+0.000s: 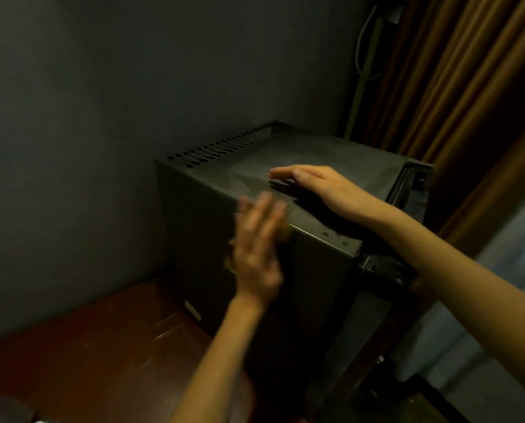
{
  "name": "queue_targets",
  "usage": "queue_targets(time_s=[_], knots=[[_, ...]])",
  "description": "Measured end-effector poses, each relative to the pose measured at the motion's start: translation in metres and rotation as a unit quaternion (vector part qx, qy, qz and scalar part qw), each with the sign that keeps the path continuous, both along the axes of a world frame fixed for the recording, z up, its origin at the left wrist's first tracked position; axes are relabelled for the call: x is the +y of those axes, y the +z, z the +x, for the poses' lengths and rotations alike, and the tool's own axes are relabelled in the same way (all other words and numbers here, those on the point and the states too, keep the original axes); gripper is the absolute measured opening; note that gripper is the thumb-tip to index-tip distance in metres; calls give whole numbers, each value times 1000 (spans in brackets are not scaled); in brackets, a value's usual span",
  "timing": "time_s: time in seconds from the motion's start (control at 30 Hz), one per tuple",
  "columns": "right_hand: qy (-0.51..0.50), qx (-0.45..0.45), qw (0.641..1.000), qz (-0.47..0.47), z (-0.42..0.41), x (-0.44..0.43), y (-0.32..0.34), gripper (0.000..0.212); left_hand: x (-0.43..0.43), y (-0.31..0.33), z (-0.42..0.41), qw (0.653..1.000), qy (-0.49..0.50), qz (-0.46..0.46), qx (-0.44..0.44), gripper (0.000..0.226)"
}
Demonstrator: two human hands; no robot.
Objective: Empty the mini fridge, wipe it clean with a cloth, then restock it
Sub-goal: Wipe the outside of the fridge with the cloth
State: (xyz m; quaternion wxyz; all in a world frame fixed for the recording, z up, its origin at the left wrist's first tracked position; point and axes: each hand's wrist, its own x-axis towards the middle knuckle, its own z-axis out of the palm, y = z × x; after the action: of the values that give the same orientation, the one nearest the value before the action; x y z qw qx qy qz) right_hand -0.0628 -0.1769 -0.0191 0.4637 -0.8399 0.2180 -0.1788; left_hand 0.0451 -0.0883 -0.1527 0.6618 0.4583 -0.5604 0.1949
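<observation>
**A:** Where is the unit?

**B:** On the left lies a reddish-brown wooden surface (102, 346), with a plain grey wall (102, 102) above it. The dark grey, box-shaped metal mini fridge (194, 224) stands on that surface, close to the wall. A row of vent slots (224, 145) runs along the rear edge of its top panel. A small pale label (192, 311) sits low on the side panel.

**A:** What is the left hand doing?

**B:** The left hand (256, 254) lies flat against the side panel, just below the top edge, with its fingers straight and pointing up. It grips nothing that can be made out. The hand is blurred. A tan patch shows at the edge of the palm, but I cannot tell whether it is a cloth.

**A:** And the right hand?

**B:** The right hand (319, 186) is palm down over the top panel, fingers straight and together, and it grasps nothing. Its forearm crosses the front corner of the fridge, above a strip of glossy black tape (383, 270).

**A:** What is further right?

**B:** A thin white cable (362, 41) hangs in the corner. Beside it is a brown pleated fabric curtain (468, 87).
</observation>
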Motion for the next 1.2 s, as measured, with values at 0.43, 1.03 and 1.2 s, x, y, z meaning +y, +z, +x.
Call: queue_targets(time_s=[0.43, 1.03, 1.2], knots=[[-12, 35, 995, -92, 14, -11, 2, 39, -18, -7, 38, 914, 36, 72, 398, 49], [2, 72, 977, -202, 7, 0, 1, 37, 16, -6, -60, 982, -37, 62, 175, 72], [65, 162, 936, -305, 11, 5, 0, 45, -14, 23, 75, 945, 23, 102, 310, 53]])
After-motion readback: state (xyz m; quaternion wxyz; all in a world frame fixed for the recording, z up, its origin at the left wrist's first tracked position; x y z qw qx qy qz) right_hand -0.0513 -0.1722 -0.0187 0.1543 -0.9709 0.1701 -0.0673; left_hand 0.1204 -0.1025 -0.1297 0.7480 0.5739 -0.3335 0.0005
